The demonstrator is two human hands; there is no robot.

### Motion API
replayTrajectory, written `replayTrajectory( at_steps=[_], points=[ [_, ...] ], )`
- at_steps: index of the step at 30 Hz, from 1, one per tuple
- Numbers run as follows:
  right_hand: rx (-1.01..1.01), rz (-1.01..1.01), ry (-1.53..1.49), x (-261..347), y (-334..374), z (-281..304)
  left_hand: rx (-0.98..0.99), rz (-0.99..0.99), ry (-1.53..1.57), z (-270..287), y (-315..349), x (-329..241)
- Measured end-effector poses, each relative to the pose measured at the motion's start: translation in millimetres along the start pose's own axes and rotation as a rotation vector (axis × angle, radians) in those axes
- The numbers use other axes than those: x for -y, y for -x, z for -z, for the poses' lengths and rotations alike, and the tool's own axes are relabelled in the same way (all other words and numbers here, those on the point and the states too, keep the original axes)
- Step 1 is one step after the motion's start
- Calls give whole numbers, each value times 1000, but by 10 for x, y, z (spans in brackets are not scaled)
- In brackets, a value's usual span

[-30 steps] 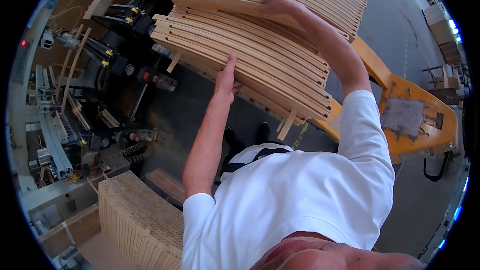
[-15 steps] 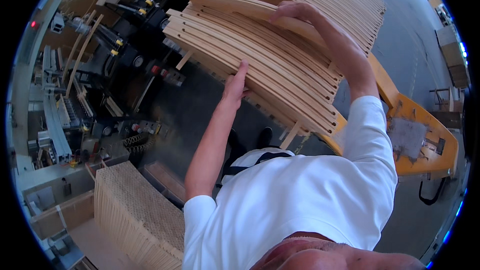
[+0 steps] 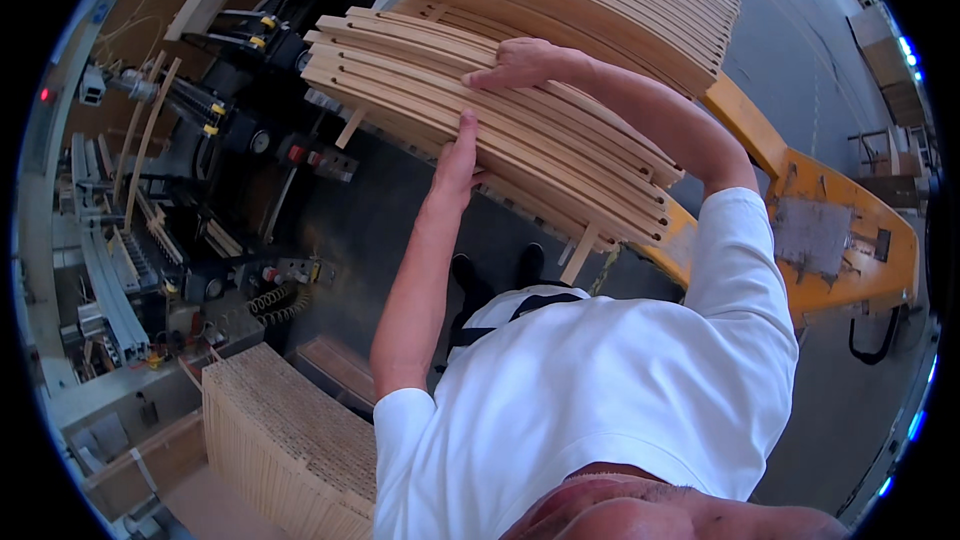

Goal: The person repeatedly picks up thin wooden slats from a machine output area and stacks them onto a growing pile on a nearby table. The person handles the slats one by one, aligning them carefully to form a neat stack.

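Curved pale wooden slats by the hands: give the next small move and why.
Probably ease the curved pale wooden slats into line using the bare right hand on them: their ends look staggered, while the bare left hand lies against the near side.

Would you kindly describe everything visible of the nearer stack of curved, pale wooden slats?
The nearer stack of curved, pale wooden slats looks smooth and unpainted, with small dark openings near the slats' ends. It lies slantwise, left end farther away. The bare left hand touches its near side; the bare right hand rests on top. Two pale wooden sticks protrude below.
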State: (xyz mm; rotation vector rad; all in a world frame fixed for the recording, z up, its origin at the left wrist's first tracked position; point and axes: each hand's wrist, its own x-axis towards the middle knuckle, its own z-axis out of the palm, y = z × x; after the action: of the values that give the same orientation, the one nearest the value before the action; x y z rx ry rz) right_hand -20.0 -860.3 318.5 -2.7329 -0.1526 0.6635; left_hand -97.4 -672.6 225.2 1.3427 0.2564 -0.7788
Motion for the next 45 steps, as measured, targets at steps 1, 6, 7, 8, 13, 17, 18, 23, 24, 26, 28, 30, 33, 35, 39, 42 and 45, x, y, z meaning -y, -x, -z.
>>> replayTrajectory(
  at_steps=[1,6,7,8,13,17,18,23,24,26,28,30,33,35,39,42,45],
  points=[
    [5,-11,-25,-28,3,-13,3,-1,-1,-29,27,-31],
    [-68,-75,-18,85,47,-71,-4,24,-76,10,-32,-38],
    [-237,13,18,53,-1,-161,10,30,-100,27,-40,-62],
    [-405,103,52,-88,-67,-307,24,36,-124,60,-21,-65],
    [-480,116,62,82,3,-253,135,29,-11,453,173,-54],
    [-638,59,43,168,44,-135,130,-17,156,1022,453,131],
    [-772,157,93,191,74,-67,105,-12,184,1296,483,261],
    [-759,84,13,981,269,347,-42,78,231,2851,817,750],
    [-739,113,23,1116,222,373,-111,95,229,3177,891,807],
    [-710,231,-70,1631,119,385,-213,81,285,3804,1003,784],
    [-655,304,-210,2194,-48,237,-322,47,263,4290,1054,722],
    [-602,272,-267,2643,-340,94,-386,17,262,4714,1049,564],
    [-472,270,-298,3187,-915,-65,-444,-55,285,5265,989,301],
    [-475,374,-244,3540,-1267,-89,-502,-111,280,5572,929,83],
    [-511,540,-181,4042,-2137,-82,-707,-189,81,6177,723,-496],
    [-540,652,-177,4402,-2854,0,-926,-316,-319,6859,481,-901],
    [-489,717,-185,4810,-3441,176,-1145,-326,-651,7582,262,-1468]
  ],
)
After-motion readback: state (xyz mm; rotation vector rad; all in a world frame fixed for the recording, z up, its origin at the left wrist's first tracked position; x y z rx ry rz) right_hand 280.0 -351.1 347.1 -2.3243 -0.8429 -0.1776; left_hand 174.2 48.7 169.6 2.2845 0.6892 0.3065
